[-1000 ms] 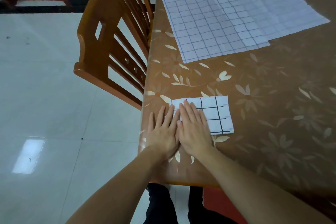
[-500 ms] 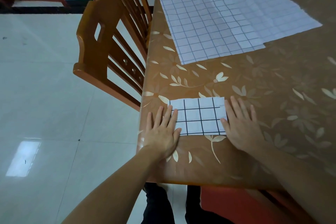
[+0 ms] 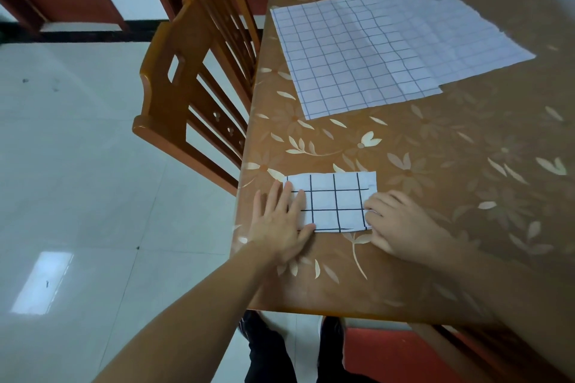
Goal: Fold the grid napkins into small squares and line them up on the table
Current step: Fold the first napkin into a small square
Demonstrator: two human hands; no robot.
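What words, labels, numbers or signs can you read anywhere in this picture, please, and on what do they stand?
None: no readable text shows in this view.
The folded napkin under the left hand and right hand bears only dark grid lines.
The unfolded napkins further back carry the same plain grid.
The table cover has only a flower and leaf pattern.
The chair shows no label.

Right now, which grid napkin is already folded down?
The small one at the near table edge, between both hands; the other napkins farther back lie unfolded.
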